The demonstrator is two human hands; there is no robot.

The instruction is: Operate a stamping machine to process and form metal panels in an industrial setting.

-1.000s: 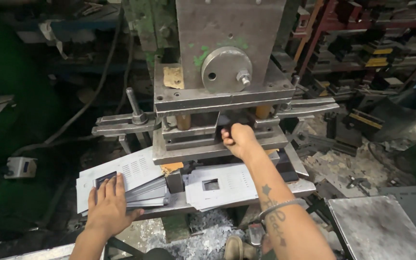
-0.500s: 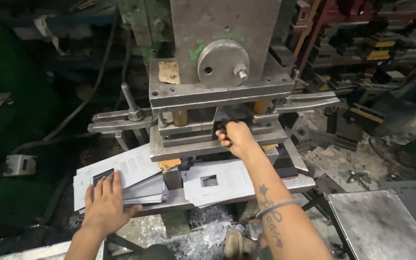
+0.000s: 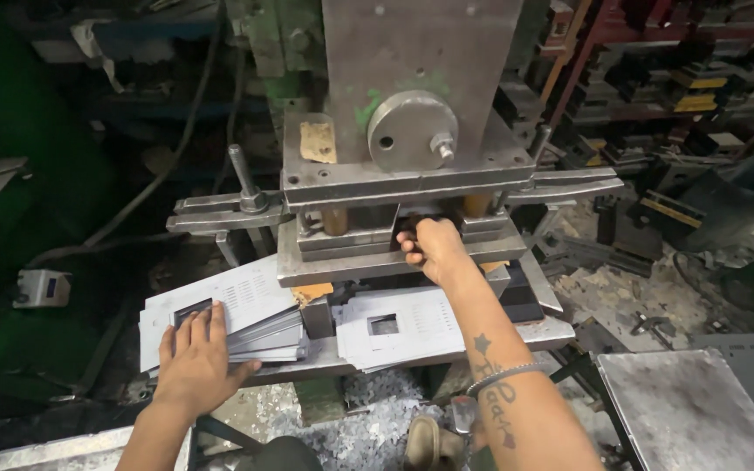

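The person stands at a heavy grey punch press [image 3: 421, 96], looking down over the press bed [image 3: 560, 330]. The right hand [image 3: 434, 249] reaches forward into the gap between the upper and lower die plates, at the middle of the machine. Its fingers are curled shut around something dark there; what that thing is cannot be made out, as the hand and the shadow hide it. The forearm carries a tattoo and a thin bracelet [image 3: 499, 377] near the wrist.

The left hand [image 3: 198, 362] lies flat, fingers spread apart, palm down on the near end of a stack of white punched sheets [image 3: 246, 301] at the left edge of the bed. The sheets fan out a little under the hand, and the top one shows a dark rectangular cut-out just beyond the fingertips. It presses on them rather than pinching them.

A second white sheet [image 3: 403, 327] with a small square hole lies on the front of the bed, right of the stack and just below the right wrist, touched by neither hand. Between the two lots of sheets stands a small dark block on the bed.

On the face of the press sits a round metal disc [image 3: 412, 131] with a bolt. A long flat clamp bar [image 3: 220, 209] runs out to the left, with an upright pin on it. Below the bed, pale metal scrap [image 3: 368, 419] litters the floor. At the lower right corner lies a bare steel plate [image 3: 691, 410], well apart from both hands.
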